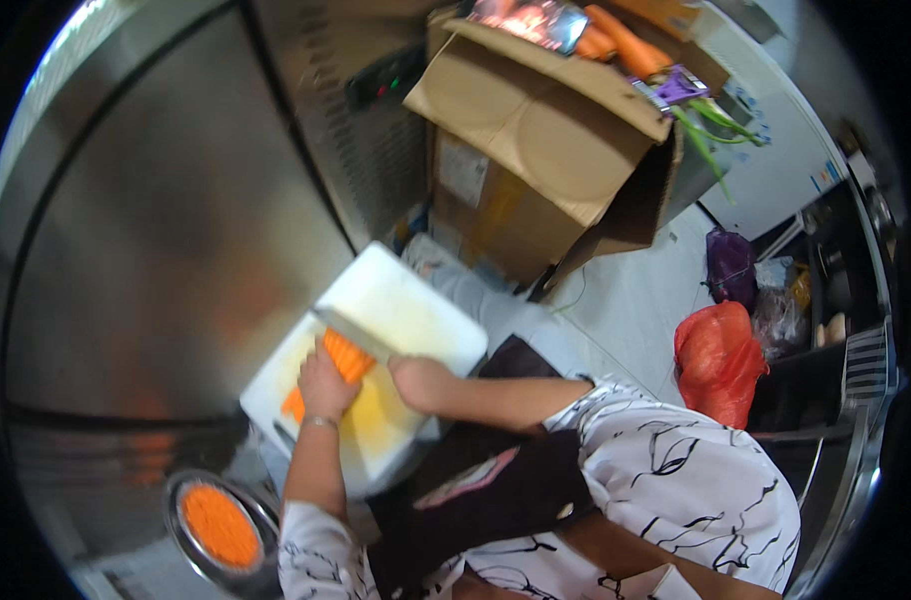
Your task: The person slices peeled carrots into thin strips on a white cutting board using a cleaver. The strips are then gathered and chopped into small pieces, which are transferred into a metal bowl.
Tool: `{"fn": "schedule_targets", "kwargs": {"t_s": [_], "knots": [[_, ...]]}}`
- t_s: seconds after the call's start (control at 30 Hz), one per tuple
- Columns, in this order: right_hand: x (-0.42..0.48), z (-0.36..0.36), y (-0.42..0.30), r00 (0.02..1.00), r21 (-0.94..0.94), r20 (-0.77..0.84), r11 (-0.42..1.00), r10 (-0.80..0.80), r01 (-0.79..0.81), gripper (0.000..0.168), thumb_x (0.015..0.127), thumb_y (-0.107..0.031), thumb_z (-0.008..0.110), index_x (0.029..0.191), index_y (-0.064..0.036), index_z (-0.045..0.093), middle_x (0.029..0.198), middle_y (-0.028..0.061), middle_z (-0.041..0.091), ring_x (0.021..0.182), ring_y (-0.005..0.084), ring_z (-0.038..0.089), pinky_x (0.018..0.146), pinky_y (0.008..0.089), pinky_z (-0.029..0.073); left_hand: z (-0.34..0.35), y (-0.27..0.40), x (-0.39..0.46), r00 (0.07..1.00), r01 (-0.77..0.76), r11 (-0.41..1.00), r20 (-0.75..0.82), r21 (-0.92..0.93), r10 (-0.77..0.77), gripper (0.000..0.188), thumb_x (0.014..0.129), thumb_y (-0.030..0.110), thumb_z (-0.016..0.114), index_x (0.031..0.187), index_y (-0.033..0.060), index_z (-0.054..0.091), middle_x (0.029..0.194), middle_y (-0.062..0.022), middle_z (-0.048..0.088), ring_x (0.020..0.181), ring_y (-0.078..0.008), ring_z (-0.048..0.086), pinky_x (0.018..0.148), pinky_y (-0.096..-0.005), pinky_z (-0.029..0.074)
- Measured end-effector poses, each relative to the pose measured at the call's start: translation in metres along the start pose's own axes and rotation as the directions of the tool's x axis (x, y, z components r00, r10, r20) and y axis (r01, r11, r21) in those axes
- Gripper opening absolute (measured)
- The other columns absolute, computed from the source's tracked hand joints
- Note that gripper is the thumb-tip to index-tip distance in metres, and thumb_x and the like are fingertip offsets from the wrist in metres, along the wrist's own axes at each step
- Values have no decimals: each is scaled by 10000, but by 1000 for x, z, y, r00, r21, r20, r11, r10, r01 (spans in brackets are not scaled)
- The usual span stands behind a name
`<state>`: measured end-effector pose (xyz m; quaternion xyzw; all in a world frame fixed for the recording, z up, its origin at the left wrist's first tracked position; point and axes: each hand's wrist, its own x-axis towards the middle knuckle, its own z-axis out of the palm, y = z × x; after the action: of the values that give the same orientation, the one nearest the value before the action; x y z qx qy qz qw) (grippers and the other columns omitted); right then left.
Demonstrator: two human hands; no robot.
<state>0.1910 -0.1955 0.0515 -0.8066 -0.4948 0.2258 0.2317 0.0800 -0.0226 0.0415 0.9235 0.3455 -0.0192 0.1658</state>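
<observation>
A white cutting board [418, 307] lies before me, stained yellow-orange over much of its surface. My left hand [328, 379] presses on a bundle of orange carrot pieces [347, 355], which look sliced lengthwise. In my right hand [422, 382] is the handle of a kitchen knife [358, 332], mostly covered by my fingers. Its blade lies along the far side of the carrot pieces, touching or very near them. More cut carrot [294, 405] sits on the board by my left wrist, partly hidden by the hand.
A metal bowl [174, 510] of finely cut carrot stands at lower left. A stainless steel panel [163, 262] rises beyond the board. The cardboard box [515, 150] at the top has whole carrots [628, 41] and a purple peeler [680, 84] above it. Right, a red mesh sack [718, 360] rests.
</observation>
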Motion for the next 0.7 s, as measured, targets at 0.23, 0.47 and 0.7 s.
{"fn": "schedule_targets", "kwargs": {"t_s": [0.23,0.47,0.7], "knots": [[10,-48,-21,982,-190,148,978,115,-85,289,811,-112,607,1051,48,596,1015,255,638,912,406,647,830,452,527,-5,-9,-4,997,41,999,63,6,-41,936,668,248,791,1451,16,333,1290,-173,538,1192,-344,505,1013,-468,425],[9,-15,-19,983,-245,134,965,128,-93,221,831,-90,562,975,77,552,929,302,625,842,440,654,780,474,540,0,-3,-6,991,85,995,100,49,-89,851,673,257,775,1397,43,384,1229,-122,538,1182,-288,498,957,-494,416],[16,-37,-22,984,-172,113,979,134,-114,343,822,-55,543,1112,106,457,818,304,635,806,450,646,746,503,525,-2,1,0,981,129,990,137,53,-135,846,687,287,796,1394,68,388,1254,-107,529,1205,-273,487,962,-530,409]]}}
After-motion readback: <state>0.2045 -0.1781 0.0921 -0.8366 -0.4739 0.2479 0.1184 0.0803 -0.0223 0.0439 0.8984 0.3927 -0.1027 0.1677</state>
